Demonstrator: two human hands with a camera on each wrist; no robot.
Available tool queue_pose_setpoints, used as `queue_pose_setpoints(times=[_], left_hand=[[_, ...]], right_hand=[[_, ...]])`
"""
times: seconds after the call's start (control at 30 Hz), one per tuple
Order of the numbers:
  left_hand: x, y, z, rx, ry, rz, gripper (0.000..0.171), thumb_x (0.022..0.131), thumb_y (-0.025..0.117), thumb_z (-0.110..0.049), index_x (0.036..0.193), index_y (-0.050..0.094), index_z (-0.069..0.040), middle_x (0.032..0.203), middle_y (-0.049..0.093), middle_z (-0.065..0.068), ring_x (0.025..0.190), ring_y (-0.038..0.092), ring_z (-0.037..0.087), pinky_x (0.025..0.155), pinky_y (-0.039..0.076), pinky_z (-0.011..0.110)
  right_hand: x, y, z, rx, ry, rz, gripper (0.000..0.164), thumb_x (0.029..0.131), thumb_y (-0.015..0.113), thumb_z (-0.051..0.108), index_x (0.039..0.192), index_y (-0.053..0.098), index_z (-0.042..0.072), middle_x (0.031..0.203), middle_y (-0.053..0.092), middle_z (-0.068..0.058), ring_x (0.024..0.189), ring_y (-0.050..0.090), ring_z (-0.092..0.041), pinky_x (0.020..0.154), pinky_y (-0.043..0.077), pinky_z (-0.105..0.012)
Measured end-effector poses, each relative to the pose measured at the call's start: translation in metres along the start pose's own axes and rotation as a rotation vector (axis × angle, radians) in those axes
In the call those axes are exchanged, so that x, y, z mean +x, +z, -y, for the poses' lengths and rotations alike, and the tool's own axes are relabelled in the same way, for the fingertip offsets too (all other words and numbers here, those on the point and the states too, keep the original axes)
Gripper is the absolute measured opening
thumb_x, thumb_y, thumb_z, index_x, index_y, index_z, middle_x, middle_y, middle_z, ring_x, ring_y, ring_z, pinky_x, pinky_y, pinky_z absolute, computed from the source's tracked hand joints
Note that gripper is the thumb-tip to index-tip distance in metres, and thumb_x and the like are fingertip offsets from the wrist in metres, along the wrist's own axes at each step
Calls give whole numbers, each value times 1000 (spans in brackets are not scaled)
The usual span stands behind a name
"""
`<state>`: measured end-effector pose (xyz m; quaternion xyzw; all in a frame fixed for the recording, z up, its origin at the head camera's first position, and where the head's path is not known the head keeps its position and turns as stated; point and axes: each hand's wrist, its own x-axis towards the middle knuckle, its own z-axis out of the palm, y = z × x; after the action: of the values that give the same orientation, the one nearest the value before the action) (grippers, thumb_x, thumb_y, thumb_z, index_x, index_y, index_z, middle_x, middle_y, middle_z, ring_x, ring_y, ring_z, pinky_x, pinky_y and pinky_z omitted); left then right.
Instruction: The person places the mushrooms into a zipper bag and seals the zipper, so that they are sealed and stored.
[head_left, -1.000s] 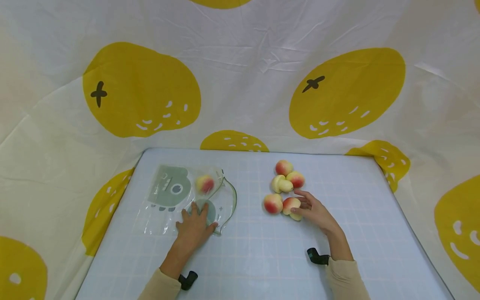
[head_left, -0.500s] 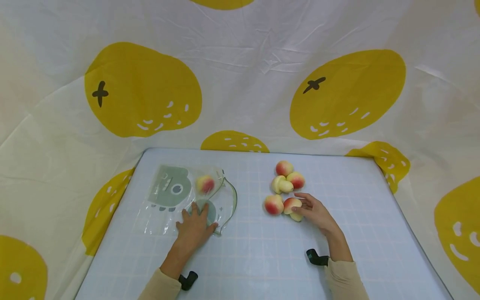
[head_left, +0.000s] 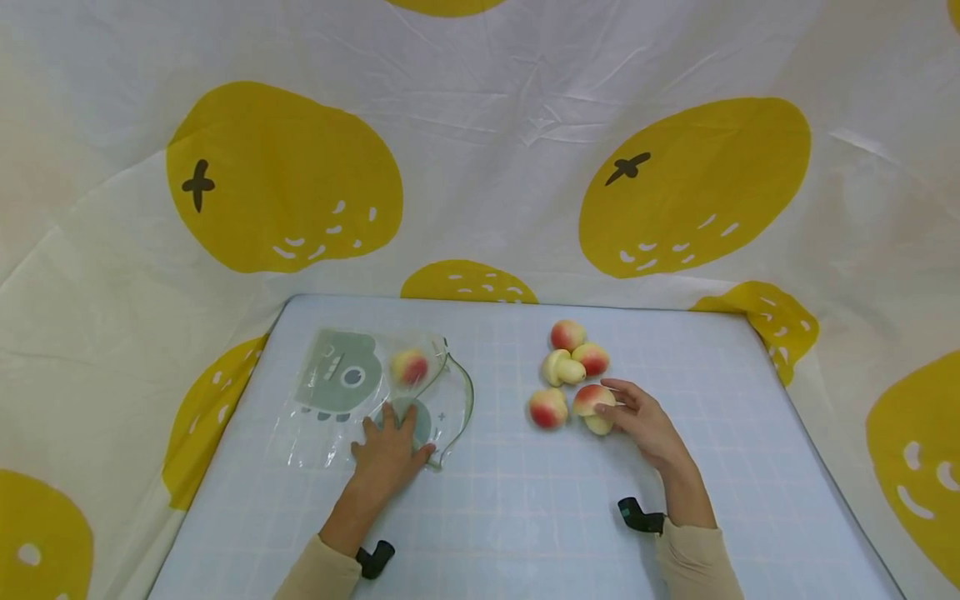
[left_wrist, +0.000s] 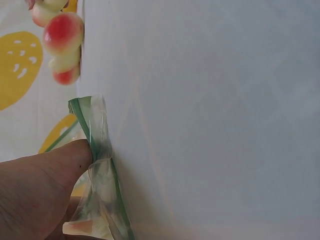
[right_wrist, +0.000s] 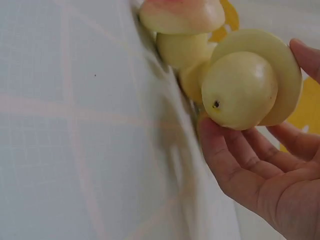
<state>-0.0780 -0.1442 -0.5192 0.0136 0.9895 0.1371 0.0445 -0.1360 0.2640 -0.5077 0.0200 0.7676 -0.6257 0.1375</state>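
The right hand (head_left: 643,425) grips a toy mushroom (head_left: 594,407), fingers curled round its red-and-cream cap and thumb under it, at the near right end of the mushroom cluster (head_left: 570,358). Taking that cluster as landmark: three more mushrooms lie just behind the held one, another mushroom (head_left: 547,407) sits just to its left, and a wide bare strip of the pale gridded mat (head_left: 510,517) runs left from the cluster to the clear plastic bag (head_left: 360,392). Behind the cluster the mat's far edge meets the yellow-fruit cloth (head_left: 480,150); to the right there is open mat before the edge.

The left hand (head_left: 390,454) lies flat, fingers spread, pressing the bag's near corner; one mushroom (head_left: 410,367) shows inside the bag.

The right wrist view shows what the head view hides: the held mushroom's (right_wrist: 250,85) pale stem end faces the camera, cap away, so its long axis seems to lie roughly level along the mat. The left wrist view shows a fingertip (left_wrist: 60,170) on the bag's green-edged rim (left_wrist: 97,150).
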Motion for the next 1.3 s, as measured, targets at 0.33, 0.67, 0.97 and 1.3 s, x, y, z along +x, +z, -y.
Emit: queue_pose_setpoints(times=[0.33,0.67,0.97,1.3], left_hand=[[2,2,2,5,8,-9,73,90,72,-47,145,50,-4,143,37,42,120,37,67,79,38,80],[2,1,1,-6,-3,0,73,90,72,-47,145,50,-4,144,37,41,121,36,67,80,38,80],[1,0,0,-14,-9,5,73,90,72,-45,145,50,-4,145,36,41,122,35,67,81,37,81],[2,2,0,-22,-10,15,74,90,72,-46,146,49,-4,145,35,41,123,34,67,81,36,81]], right_hand=[[-5,11,19,210,-82,-8,51,97,67,12,141,46,-4,122,62,0,101,64,-11,81,54,-28],[-2,33,33,309,-133,26,49,97,66,6,140,47,-6,123,62,-1,102,64,-14,80,55,-29],[6,65,45,316,-156,72,50,97,66,8,140,46,-6,124,60,-9,99,66,-17,82,55,-30],[24,105,53,302,-168,128,48,93,70,7,137,52,-4,118,61,-12,89,65,-16,80,54,-26]])
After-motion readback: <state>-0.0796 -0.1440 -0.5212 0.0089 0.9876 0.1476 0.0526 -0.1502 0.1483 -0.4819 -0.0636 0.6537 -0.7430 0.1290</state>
